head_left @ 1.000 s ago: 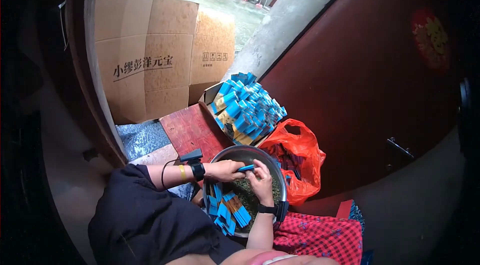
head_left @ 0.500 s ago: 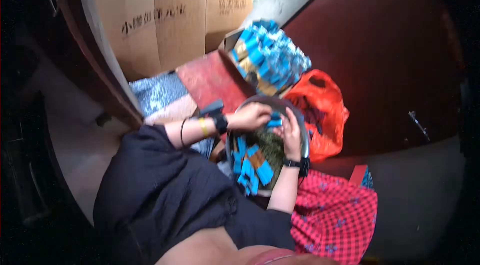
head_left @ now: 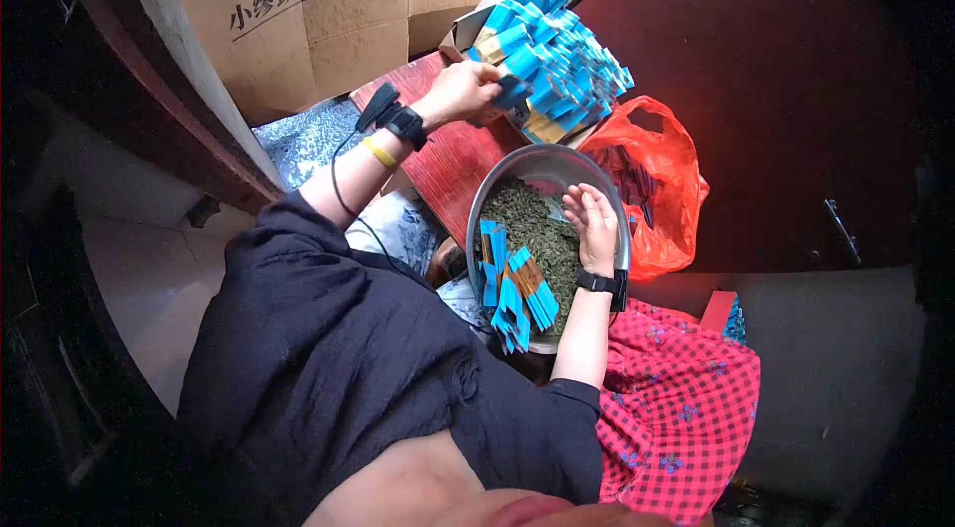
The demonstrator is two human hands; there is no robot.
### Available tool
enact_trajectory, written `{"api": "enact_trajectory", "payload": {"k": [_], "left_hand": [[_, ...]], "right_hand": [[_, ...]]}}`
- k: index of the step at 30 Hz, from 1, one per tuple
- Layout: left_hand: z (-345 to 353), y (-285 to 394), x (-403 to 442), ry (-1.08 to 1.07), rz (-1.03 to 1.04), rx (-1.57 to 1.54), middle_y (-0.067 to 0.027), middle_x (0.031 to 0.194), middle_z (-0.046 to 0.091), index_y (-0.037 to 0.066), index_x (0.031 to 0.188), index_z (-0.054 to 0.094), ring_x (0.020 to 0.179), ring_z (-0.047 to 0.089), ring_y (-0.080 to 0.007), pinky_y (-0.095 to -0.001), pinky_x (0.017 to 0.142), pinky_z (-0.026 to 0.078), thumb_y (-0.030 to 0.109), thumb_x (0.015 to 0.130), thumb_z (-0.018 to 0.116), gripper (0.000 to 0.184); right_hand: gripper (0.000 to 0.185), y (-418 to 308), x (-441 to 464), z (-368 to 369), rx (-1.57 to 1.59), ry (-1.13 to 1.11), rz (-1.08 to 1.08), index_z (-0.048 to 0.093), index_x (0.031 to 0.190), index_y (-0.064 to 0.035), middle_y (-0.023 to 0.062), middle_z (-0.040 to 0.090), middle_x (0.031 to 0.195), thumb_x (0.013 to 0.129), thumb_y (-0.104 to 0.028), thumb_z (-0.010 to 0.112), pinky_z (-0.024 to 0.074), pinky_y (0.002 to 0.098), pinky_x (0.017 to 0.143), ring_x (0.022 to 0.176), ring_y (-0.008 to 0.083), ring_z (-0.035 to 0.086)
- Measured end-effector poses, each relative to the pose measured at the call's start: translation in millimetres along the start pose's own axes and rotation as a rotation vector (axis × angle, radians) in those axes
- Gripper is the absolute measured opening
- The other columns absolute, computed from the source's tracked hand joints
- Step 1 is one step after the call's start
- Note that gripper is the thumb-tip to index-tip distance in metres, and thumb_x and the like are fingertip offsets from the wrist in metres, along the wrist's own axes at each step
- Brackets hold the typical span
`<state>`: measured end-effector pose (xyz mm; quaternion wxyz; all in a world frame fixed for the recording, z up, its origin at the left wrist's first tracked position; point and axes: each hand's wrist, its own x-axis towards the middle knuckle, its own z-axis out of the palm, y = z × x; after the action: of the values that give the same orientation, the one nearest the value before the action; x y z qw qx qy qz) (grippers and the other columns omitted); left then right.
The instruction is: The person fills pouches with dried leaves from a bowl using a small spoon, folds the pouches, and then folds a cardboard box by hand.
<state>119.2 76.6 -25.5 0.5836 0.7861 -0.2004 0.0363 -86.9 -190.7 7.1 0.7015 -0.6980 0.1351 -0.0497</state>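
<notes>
My left hand [head_left: 463,91] is closed on a dark-looking blue packet [head_left: 512,91] at the left edge of the heap of blue and gold packets [head_left: 562,60] in the cardboard box. Over the right part of the metal basin [head_left: 624,229] is my right hand [head_left: 594,224], palm turned up and fingers loosely bent, with nothing visible in it. Dried green leaf-like bits [head_left: 532,219] lie in the basin. Flat blue and brown wrappers [head_left: 532,288] rest on them at the lower left.
A red plastic bag [head_left: 681,199] holding dark strips stands right of the basin. Under the box is a red wooden board [head_left: 453,164]. A large cardboard sheet [head_left: 348,20] stands behind, a dark red door [head_left: 756,109] at the right. Red checked cloth [head_left: 686,388] lies below the bag.
My left hand has moved up and away from my right hand to the box, carrying a blue packet. My right hand stays above the basin. The camera view has shifted.
</notes>
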Motion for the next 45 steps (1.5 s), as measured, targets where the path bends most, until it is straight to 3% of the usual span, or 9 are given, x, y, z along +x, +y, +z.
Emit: {"api": "enact_trajectory", "payload": {"k": [8,11,15,18,22,26,32,36,45], "left_hand": [[44,6,60,-0.030,-0.010,-0.241,-0.0169,0.078,0.067,0.003,0.087,0.068,0.075,0.067,-0.0269,-0.0391,0.071,0.051,0.017,0.077,0.056,0.021],[69,-20,60,-0.221,0.034,0.160,-0.0173,0.078,0.067,0.006,0.081,0.069,0.075,0.066,-0.0323,-0.0417,0.070,0.051,0.017,0.070,0.059,0.019],[76,-28,56,-0.236,0.136,0.202,-0.0175,0.073,0.066,0.006,0.078,0.069,0.074,0.066,-0.0326,-0.0430,0.070,0.051,0.018,0.068,0.061,0.018],[64,-23,68,-0.034,0.043,0.152,-0.0241,0.095,0.066,-0.001,0.108,0.061,0.087,0.066,-0.0353,-0.0415,0.079,0.052,0.025,0.076,0.063,0.042],[31,9,76,0.013,0.075,-0.195,-0.0098,0.086,0.066,-0.002,0.108,0.061,0.075,0.064,-0.0200,-0.0342,0.069,0.053,0.028,0.084,0.065,0.038],[-38,130,33,-0.340,0.241,-0.848,-0.0101,0.091,0.068,-0.003,0.104,0.064,0.078,0.064,-0.0177,-0.0323,0.070,0.053,0.016,0.091,0.057,0.024],[-107,257,-85,-0.725,0.870,-1.058,-0.0145,0.089,0.065,0.000,0.105,0.062,0.077,0.064,-0.0269,-0.0401,0.068,0.052,0.025,0.089,0.061,0.030],[-98,276,-116,-0.969,0.907,-1.062,-0.0147,0.089,0.065,0.000,0.106,0.062,0.078,0.064,-0.0270,-0.0404,0.069,0.052,0.025,0.089,0.061,0.030],[-83,276,-126,-1.107,0.865,-1.078,-0.0153,0.090,0.065,0.001,0.106,0.062,0.080,0.064,-0.0274,-0.0412,0.071,0.052,0.026,0.089,0.060,0.030]], "right_hand": [[0.027,5,2,0,0.002,0.026,0.049,0.058,0.116,-0.0060,0.0097,0.066,0.110,0.095,-0.023,0.057,0.0535,0.0276,0.076,0.094,0.0175,0.066],[0.025,8,-1,-1,0.023,0.027,0.104,0.058,0.116,-0.0045,0.0092,0.066,0.108,0.096,-0.019,0.055,0.0536,0.0242,0.073,0.092,0.0147,0.066],[0.026,12,1,-1,0.005,0.024,0.139,0.058,0.116,-0.0065,0.0079,0.067,0.108,0.096,-0.022,0.056,0.0530,0.0245,0.074,0.091,0.0136,0.066],[0.025,12,1,1,0.001,0.021,0.137,0.058,0.116,-0.0070,0.0075,0.067,0.108,0.096,-0.022,0.055,0.0526,0.0244,0.074,0.091,0.0134,0.066],[0.025,15,0,1,0.019,0.005,0.141,0.059,0.116,-0.0051,0.0081,0.067,0.108,0.096,-0.020,0.055,0.0535,0.0243,0.074,0.091,0.0136,0.066],[0.028,18,1,-1,-0.013,-0.032,0.158,0.058,0.116,-0.0061,0.0097,0.066,0.111,0.094,-0.023,0.058,0.0533,0.0274,0.078,0.095,0.0169,0.066],[0.025,20,1,3,-0.015,-0.033,0.183,0.059,0.115,-0.0052,0.0074,0.067,0.107,0.096,-0.021,0.054,0.0525,0.0236,0.074,0.090,0.0132,0.066],[0.024,27,3,2,-0.013,-0.069,0.219,0.060,0.115,-0.0055,0.0068,0.067,0.107,0.096,-0.020,0.054,0.0520,0.0232,0.073,0.090,0.0129,0.066],[0.024,21,-1,9,-0.045,-0.067,0.223,0.060,0.114,-0.0065,0.0065,0.068,0.106,0.096,-0.020,0.054,0.0523,0.0219,0.072,0.089,0.0124,0.067]]}}
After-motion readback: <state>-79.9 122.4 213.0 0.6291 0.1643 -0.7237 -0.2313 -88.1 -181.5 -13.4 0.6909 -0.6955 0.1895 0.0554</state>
